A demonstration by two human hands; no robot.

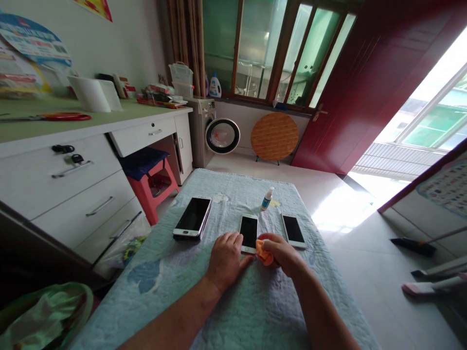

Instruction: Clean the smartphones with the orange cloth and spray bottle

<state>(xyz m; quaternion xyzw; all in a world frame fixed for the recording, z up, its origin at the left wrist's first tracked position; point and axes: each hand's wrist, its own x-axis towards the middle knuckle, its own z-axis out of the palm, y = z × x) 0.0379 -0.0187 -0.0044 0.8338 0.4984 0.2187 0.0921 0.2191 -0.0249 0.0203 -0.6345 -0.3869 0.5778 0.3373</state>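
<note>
A white smartphone (pixel 249 233) with a dark screen lies face up on the cloth-covered table. My left hand (pixel 226 257) grips it at its left edge, fingers bent against the side and thumb stretched toward the bottom end. Bunched in my right hand (pixel 282 253) is an orange cloth (pixel 264 253), which sits against the phone's lower right edge. Further right lies a second white smartphone (pixel 294 231), also screen up. On the left is a stack of phones (pixel 192 216); how many is hard to tell. Behind the middle phone stands a small spray bottle (pixel 267 199).
A pale blue quilted cover (pixel 175 291) drapes the table. Left of it are a red stool (pixel 153 184) and a white drawer desk (pixel 73 180) bearing scissors (pixel 62 116) and a paper roll (pixel 93 95). Beyond stand an open-doored washing machine (pixel 202 129) and a round wooden tabletop (pixel 274 136).
</note>
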